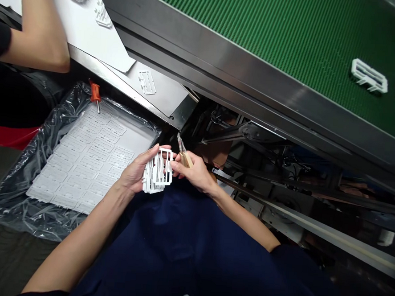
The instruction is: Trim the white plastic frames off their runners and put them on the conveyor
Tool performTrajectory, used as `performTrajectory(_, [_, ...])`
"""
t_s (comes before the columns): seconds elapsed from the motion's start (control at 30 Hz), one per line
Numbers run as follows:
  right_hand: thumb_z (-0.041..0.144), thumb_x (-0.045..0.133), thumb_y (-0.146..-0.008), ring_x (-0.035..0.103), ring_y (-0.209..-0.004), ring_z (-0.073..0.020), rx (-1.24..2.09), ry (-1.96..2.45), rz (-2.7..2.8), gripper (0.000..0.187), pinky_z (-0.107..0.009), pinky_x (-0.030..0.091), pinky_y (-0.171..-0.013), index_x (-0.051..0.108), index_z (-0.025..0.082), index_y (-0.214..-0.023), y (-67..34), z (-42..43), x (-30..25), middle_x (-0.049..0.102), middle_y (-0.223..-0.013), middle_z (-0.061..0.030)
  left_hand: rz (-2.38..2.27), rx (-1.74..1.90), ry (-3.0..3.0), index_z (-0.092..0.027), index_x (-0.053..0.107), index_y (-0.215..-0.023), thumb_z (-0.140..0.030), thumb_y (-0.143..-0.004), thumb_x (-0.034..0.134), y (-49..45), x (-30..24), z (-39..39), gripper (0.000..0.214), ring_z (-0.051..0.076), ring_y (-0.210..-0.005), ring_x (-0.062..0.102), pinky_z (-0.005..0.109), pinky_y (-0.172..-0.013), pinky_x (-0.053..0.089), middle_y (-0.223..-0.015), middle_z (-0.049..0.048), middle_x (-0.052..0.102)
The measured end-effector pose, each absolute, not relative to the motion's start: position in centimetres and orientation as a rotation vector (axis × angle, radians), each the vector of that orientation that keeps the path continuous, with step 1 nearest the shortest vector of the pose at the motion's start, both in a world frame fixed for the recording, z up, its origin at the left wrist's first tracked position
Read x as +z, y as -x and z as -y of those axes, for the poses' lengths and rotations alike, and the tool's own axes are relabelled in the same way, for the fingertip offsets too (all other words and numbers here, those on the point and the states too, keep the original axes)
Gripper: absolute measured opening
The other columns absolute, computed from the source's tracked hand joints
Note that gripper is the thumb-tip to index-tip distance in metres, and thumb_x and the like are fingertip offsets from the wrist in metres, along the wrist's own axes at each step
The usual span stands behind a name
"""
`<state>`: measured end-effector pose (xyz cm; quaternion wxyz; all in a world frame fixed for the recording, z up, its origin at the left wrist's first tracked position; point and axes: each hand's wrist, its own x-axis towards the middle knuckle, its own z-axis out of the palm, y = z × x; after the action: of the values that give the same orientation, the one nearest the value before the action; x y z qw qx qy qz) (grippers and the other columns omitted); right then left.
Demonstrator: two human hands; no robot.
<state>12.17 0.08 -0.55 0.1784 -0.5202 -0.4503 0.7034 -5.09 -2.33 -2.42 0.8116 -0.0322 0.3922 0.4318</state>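
L hand holds white plastic molded frame below green conveyor belt, over person's navy shirt. L fingers clamped on frame's top edge. R hand grips small side cutters, tan handles, steel jaws pointing twd belt, jaw gap too small to tell. R fingers closed round handles, tips right at frame's edge.

Further along, below belt: plastic bag under flat white sheet of molded frames; orange-handled screwdriver on bag, at end nearest belt. Steel belt housing runs along belt's edge; white board w/ white parts on it sits against housing. Co-worker's arm by board. 2 white frames on belt, far end.
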Motion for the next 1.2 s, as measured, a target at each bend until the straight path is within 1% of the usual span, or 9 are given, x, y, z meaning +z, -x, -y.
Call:
performTrajectory(0.1, [0.040,0.069,-0.068,0.057,-0.065,-0.0111,1.960,1.423,1.217,0.033,-0.023,0.046,-0.058,0.049,0.018,-0.084,-11.2,0.4,-0.7,0.057,-0.076,0.0015,-0.820,0.984,0.069,-0.012,0.064,-0.106,-0.028,-0.089,0.055,4.8,-2.6,2.4,0.026,0.021,-0.072,0.068,0.031,-0.061,0.058,-0.098,0.0130,0.069])
performTrajectory(0.3, [0.032,0.066,-0.070,0.046,-0.057,-0.0073,1.847,1.388,1.259,0.027,-0.021,0.040,-0.055,0.050,0.019,-0.086,-12.9,-0.8,0.5,0.049,-0.069,0.0049,-0.798,1.013,0.151,-0.010,0.065,-0.103,-0.035,-0.094,0.045,4.4,-2.5,2.7,0.033,0.020,-0.074,0.068,0.034,-0.065,0.059,-0.099,0.0113,0.069])
performTrajectory(0.43, [0.025,0.056,-0.075,0.044,-0.057,-0.0080,1.542,1.467,1.678,0.017,-0.021,0.039,-0.058,0.049,0.020,-0.090,-13.7,-1.2,2.3,0.049,-0.070,0.0046,-0.807,1.012,0.122,-0.009,0.065,-0.102,-0.035,-0.094,0.045,4.2,-2.9,2.7,0.034,0.020,-0.076,0.068,0.030,-0.063,0.058,-0.101,0.0132,0.069])
performTrajectory(0.57, [0.022,0.050,-0.077,0.053,-0.070,-0.0135,1.102,1.389,2.271,0.021,-0.025,0.042,-0.068,0.052,0.018,-0.097,-12.1,-0.2,2.5,0.058,-0.082,-0.0024,-0.830,1.011,0.142,-0.009,0.066,-0.096,-0.032,-0.092,0.050,3.5,-3.9,2.4,0.028,0.018,-0.065,0.067,0.025,-0.054,0.056,-0.080,0.0096,0.069])
performTrajectory(0.63, [0.022,0.048,-0.078,0.056,-0.079,-0.0173,0.978,1.320,2.526,0.022,-0.027,0.042,-0.071,0.053,0.017,-0.099,-10.9,0.6,1.8,0.061,-0.092,-0.0071,-0.870,0.997,0.164,-0.010,0.066,-0.091,-0.032,-0.090,0.055,2.9,-4.3,2.5,0.025,0.018,-0.062,0.066,0.026,-0.054,0.055,-0.074,0.0080,0.068])
performTrajectory(0.77, [0.026,0.047,-0.080,0.059,-0.080,-0.0199,1.030,1.291,2.660,0.023,-0.029,0.044,-0.069,0.053,0.017,-0.100,-9.2,1.9,-0.1,0.063,-0.094,-0.0089,-0.964,0.982,0.186,-0.009,0.066,-0.086,-0.032,-0.084,0.064,2.1,-5.0,3.1,0.023,0.019,-0.070,0.067,0.027,-0.064,0.056,-0.081,0.0103,0.069])
performTrajectory(0.97, [0.028,0.047,-0.077,0.063,-0.077,-0.0219,1.050,1.457,2.526,0.024,-0.029,0.047,-0.062,0.054,0.019,-0.098,-8.9,2.1,-1.6,0.065,-0.093,-0.0082,-0.873,0.935,0.123,-0.012,0.067,-0.083,-0.032,-0.082,0.065,2.3,-5.6,3.3,0.020,0.026,-0.083,0.068,0.033,-0.069,0.057,-0.088,0.0112,0.070])
performTrajectory(1.13, [0.038,0.050,-0.073,0.065,-0.081,-0.0231,1.082,1.448,2.479,0.035,-0.029,0.049,-0.065,0.054,0.023,-0.104,-8.8,1.9,-2.5,0.067,-0.095,-0.0055,-0.961,0.792,0.025,-0.023,0.070,-0.082,-0.040,-0.074,0.070,2.4,-5.9,2.5,0.019,0.029,-0.106,0.061,0.033,-0.078,0.057,-0.097,0.0059,0.070])
performTrajectory(1.2, [0.047,0.052,-0.072,0.065,-0.077,-0.0215,1.218,1.469,2.460,0.038,-0.027,0.049,-0.062,0.055,0.026,-0.104,-9.4,1.1,-2.3,0.067,-0.093,-0.0023,-0.992,0.665,-0.062,-0.029,0.071,-0.086,-0.052,-0.066,0.070,2.6,-6.4,2.0,0.031,0.035,-0.108,0.058,0.039,-0.069,0.059,-0.097,0.0052,0.071])
